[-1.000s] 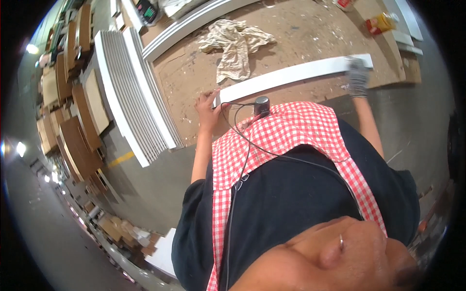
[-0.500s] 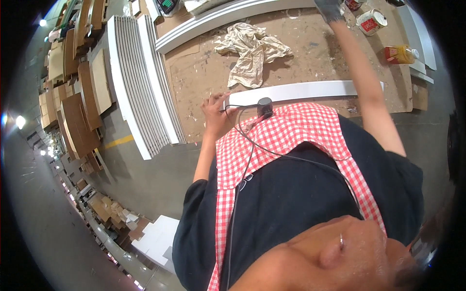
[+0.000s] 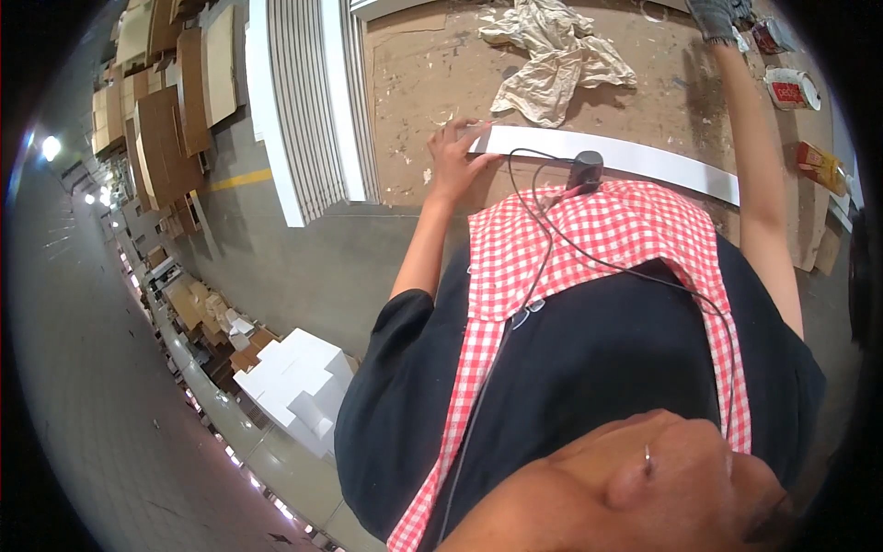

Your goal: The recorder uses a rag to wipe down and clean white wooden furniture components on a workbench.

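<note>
A long white strip (image 3: 644,162) is laid on the brown table top (image 3: 414,101), at 2 o'clock in the view. Its left end is held between the thumb and fingers of the bare left hand (image 3: 457,152), at 12 o'clock. The gray-gloved right hand (image 3: 716,18) is stretched out between 1 and 2 o'clock; whether its fingers are apart or together cannot be told. A crumpled cream cloth (image 3: 556,69) is seen at 1 o'clock, and stacked white boards (image 3: 308,101) at 11.
</note>
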{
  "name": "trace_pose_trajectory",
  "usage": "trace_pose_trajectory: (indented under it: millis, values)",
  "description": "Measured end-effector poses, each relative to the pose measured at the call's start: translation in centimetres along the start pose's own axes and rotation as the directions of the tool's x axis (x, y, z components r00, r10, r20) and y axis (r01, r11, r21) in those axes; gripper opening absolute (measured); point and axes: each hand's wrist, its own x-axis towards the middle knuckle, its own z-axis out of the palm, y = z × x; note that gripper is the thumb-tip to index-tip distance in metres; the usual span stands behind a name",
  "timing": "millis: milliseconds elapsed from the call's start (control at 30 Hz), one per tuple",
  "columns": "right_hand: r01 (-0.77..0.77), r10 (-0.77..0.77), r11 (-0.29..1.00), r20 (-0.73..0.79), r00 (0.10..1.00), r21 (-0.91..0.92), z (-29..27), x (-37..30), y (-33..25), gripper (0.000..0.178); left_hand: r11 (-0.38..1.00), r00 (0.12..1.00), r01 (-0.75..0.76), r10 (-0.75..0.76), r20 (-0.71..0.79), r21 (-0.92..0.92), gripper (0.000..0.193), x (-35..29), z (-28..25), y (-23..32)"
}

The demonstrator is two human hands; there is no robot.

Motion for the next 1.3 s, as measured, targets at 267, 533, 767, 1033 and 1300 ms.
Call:
trace_pose_trajectory:
  millis: [267,533,767,1033,1300]
  values:
    - [0.205,-0.215,0.919,-0.007,0.977,0.336,4.7,-9.6,-16.1,0.068,0.972,0.976,0.217,-0.215,-0.029,0.09,0.07,-1.9,-1.7,-2.2]
    - [0.153,-0.249,0.921,0.24,0.938,0.357,1.7,-15.4,-15.3,0.055,0.974,0.974,0.192,-0.204,0.095,0.121,0.06,1.1,-0.4,-1.9]
    - [-0.978,-0.28,-0.181,0.949,0.148,0.099,0.8,-23.3,-8.4,0.045,0.989,0.996,0.006,-0.019,-0.089,-0.149,0.054,1.8,0.4,-0.2]
    - [-0.724,0.08,-0.619,0.942,0.327,0.304,4.0,-24.7,-7.4,0.042,0.968,0.894,-0.145,0.04,-0.446,-0.205,0.043,-3.1,3.6,1.5]
    - [-0.69,-0.136,-0.675,0.876,0.463,0.26,1.2,-23.8,-11.1,0.043,0.998,0.984,0.055,-0.058,0.166,0.023,0.056,-5.3,-1.0,0.6]
